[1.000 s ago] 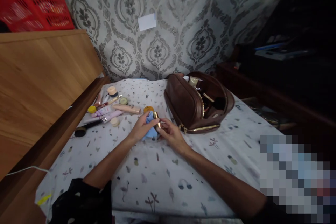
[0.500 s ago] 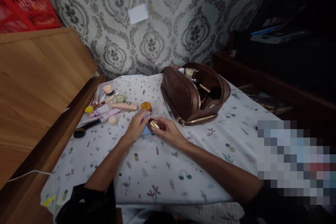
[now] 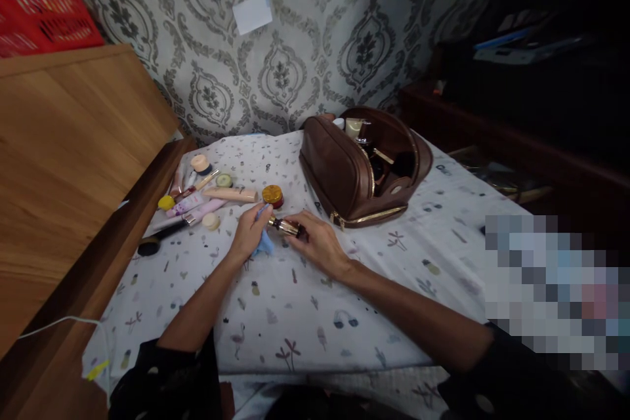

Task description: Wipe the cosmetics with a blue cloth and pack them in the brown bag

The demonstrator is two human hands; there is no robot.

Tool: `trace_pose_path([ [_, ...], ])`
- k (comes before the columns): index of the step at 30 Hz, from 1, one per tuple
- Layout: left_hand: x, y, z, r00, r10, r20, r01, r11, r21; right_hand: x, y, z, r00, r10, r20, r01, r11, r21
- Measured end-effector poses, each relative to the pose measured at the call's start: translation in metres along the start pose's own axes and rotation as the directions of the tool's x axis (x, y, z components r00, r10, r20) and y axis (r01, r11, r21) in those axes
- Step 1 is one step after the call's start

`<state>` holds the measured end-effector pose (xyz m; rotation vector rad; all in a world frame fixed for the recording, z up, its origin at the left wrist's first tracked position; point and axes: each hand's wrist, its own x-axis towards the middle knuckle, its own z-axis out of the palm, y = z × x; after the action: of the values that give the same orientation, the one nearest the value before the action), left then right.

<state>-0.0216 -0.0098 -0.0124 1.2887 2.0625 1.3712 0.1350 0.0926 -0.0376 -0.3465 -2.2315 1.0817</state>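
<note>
My left hand (image 3: 247,234) is closed around a light blue cloth (image 3: 264,245), part of which hangs below the fingers. In my right hand (image 3: 322,246) is a small shiny gold-and-dark cosmetic tube (image 3: 286,228), gripped at its right end. The tube lies almost level between both hands, and its left end meets the left fingers and cloth. Just beyond the hands stands an amber jar (image 3: 272,196) with a gold lid. A brown leather toiletry bag (image 3: 335,167) sits unzipped to the right, with bottles and other cosmetics inside.
Left of the hands lie a beige tube (image 3: 230,194), a black-handled brush (image 3: 167,235), a small cream round piece (image 3: 210,221) and several other cosmetics. The patterned white cloth (image 3: 295,315) covers the table. A wooden panel (image 3: 83,164) borders the left; a papered wall stands behind.
The gold-and-dark tube has turned more level and shows more of its length between the hands. My left hand has shifted slightly left with the blue cloth. The camera view has moved slightly.
</note>
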Motion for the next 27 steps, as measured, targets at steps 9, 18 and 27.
trace_pose_path([
  [9,0.001,-0.007,0.003,1.0,-0.009,0.006,0.009,0.995,-0.097,-0.002,-0.001,0.002,0.996,0.058,-0.063,-0.059,0.998,-0.009],
  [18,-0.001,-0.003,0.002,0.996,0.084,0.012,-0.082,0.993,-0.09,-0.001,-0.009,-0.004,0.996,0.085,0.016,-0.085,0.995,0.052],
  [27,-0.004,0.004,0.005,0.984,0.174,-0.044,-0.176,0.984,-0.031,0.0,-0.007,-0.003,0.981,0.173,0.088,-0.187,0.965,0.184],
])
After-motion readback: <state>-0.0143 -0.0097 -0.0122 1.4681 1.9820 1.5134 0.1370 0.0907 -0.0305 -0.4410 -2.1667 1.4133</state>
